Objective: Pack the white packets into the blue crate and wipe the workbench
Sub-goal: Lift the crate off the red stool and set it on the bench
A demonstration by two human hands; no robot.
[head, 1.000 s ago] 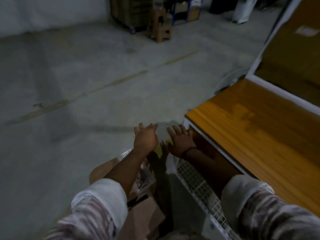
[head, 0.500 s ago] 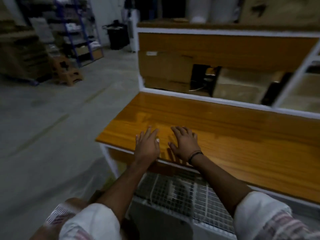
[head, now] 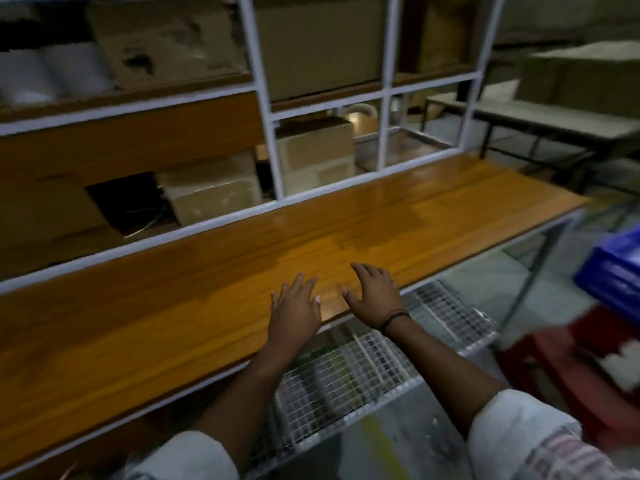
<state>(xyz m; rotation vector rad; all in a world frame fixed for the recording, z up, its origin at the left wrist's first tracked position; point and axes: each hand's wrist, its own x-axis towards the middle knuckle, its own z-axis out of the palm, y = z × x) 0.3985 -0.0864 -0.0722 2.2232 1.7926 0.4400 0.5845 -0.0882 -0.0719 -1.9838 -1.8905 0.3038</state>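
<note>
A long orange wooden workbench [head: 173,306] with a white metal frame runs across the view. My left hand [head: 294,313] and my right hand [head: 374,299] hover side by side over its front edge, fingers spread and holding nothing. The blue crate [head: 613,271] shows at the right edge, blurred, resting above a red crate [head: 571,382]. Something white [head: 620,362], blurred, lies on or in the red crate. No packets or cloth lie on the bench top.
A wire mesh shelf [head: 346,375] sits under the bench front. Behind the bench, cardboard boxes [head: 311,150] fill white-framed shelves, with white rolls [head: 45,74] at top left. A second table [head: 554,123] carrying a box stands at back right.
The view has swung right from the floor to the bench and shelves; the blue and red crates have come into view. Both hands stay spread and hold nothing, now over the bench's front edge.
</note>
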